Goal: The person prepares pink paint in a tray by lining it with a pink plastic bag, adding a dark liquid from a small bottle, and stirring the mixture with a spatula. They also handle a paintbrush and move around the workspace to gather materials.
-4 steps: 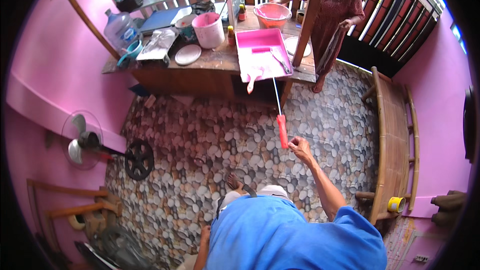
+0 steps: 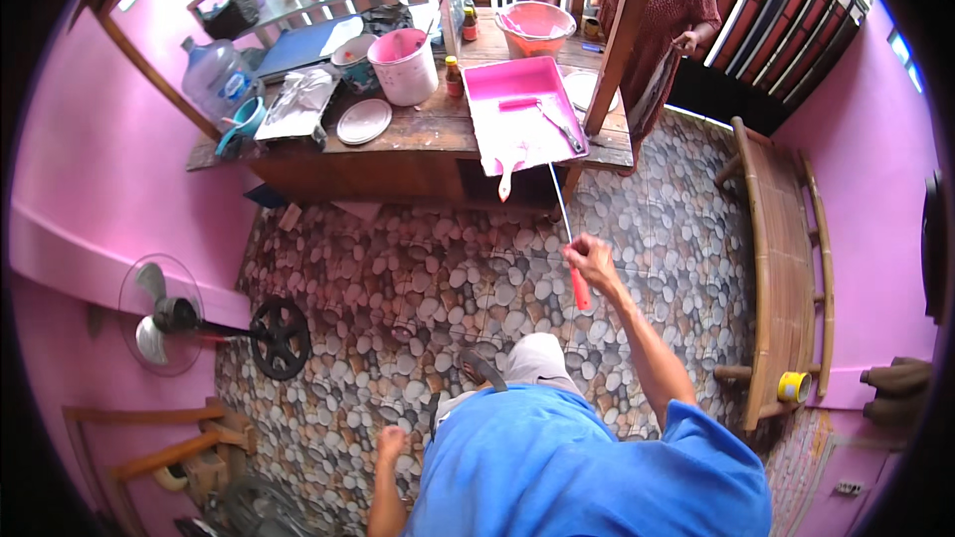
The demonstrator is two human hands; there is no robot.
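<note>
My right hand [image 2: 594,261] is closed around the red handle [image 2: 581,290] of a long thin metal rod. The rod [image 2: 561,201] runs up to the near edge of a pink paint tray [image 2: 480,89]; I cannot make out what is on its far end. In the tray lie a small pink paint roller [image 2: 518,102] and pale paint. A paintbrush [image 2: 505,182] hangs over the tray's near edge. My left hand [image 2: 392,442] hangs low at my left side, fingers curled, with nothing seen in it.
A wooden counter [image 2: 438,132] carries a paint-smeared bucket [image 2: 403,75], an orange basin [image 2: 537,32] and a water jug [image 2: 214,85]. Behind its post stands another person [image 2: 662,10]. A bamboo bench [image 2: 786,259] is at right, a fan [image 2: 169,314] at left.
My right hand has moved up from beside the lower end of the red handle and closed around it. The left hand has swung forward, away from my body. My view has shifted slightly.
</note>
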